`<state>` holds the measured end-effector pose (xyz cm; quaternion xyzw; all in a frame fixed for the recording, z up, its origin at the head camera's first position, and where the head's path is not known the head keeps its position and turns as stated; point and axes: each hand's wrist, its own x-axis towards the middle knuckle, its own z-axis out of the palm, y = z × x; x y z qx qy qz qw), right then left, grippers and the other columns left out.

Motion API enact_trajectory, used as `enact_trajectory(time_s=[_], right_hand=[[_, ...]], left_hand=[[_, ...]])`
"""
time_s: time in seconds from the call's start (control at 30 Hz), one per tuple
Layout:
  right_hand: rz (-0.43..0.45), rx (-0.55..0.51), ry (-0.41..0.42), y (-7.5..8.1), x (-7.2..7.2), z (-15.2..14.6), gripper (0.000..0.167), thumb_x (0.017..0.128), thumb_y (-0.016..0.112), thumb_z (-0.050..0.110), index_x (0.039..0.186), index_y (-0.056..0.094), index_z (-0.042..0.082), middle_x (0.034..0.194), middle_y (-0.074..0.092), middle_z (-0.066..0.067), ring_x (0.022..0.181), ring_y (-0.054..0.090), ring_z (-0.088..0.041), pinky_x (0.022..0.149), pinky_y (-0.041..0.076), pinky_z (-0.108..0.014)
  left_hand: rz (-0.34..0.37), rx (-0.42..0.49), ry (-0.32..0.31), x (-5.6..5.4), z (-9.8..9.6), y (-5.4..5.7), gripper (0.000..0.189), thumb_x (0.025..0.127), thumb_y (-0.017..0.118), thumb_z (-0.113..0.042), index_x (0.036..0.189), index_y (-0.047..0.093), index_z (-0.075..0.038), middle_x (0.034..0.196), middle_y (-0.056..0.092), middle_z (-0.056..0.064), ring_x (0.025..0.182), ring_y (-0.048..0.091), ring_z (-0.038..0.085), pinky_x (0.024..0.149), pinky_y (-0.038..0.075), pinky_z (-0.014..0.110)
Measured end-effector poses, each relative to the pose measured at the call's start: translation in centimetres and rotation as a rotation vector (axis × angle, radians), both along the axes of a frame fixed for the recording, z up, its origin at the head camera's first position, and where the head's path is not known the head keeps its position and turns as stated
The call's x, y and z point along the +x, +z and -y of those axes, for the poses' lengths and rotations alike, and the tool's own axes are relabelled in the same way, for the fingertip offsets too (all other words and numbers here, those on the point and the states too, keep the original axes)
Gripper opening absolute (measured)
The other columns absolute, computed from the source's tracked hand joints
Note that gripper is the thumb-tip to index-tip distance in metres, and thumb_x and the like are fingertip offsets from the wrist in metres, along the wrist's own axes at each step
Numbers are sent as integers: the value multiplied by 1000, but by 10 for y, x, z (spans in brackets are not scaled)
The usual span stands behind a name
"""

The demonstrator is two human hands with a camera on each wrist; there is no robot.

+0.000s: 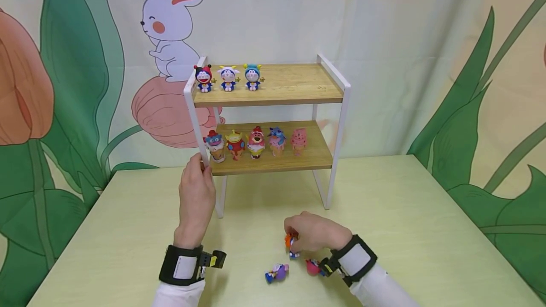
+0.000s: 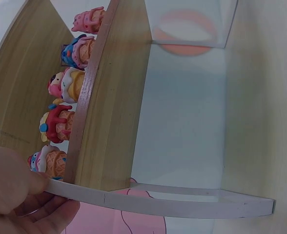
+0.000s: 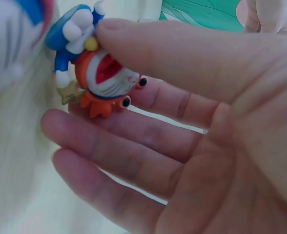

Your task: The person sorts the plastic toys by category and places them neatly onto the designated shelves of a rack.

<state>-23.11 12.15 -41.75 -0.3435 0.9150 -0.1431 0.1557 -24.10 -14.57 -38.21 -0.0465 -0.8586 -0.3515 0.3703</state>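
Observation:
My left hand point(image 1: 196, 205) grips the white left leg of a two-tier wooden shelf point(image 1: 294, 79); in the left wrist view its thumb and fingers lie on either side of the white frame point(image 2: 182, 206). Low over the table, in front of the shelf, my right hand point(image 1: 317, 232) pinches a small figurine with an orange crab-like hood point(image 3: 107, 73) between thumb and fingers. It has a blue body and a gold star. Beside that hand lie a purple-hooded figurine point(image 1: 278, 273) and a pink-hooded figurine point(image 1: 313, 267), the latter partly hidden by the wrist strap.
Three hooded figurines point(image 1: 228, 78) stand at the left of the top tier. Several ice-cream-cone figurines point(image 1: 256, 143) line the lower tier. The shelf stands on a pale table point(image 1: 384, 193), with a printed curtain point(image 1: 392, 60) behind it.

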Motion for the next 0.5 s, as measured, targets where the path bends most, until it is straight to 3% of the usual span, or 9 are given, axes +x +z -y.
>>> enact_trajectory(time_s=[0.5], right_hand=[[-61,-101,8,7,-3,-6,15,83,72,13,86,58,13,68,45,8,63,43,-8,55,34,-23]], left_hand=[[-6,6,2,0,-1,0,30,97,55,2,125,48,9,103,57,24,88,58,35,73,55,47]])
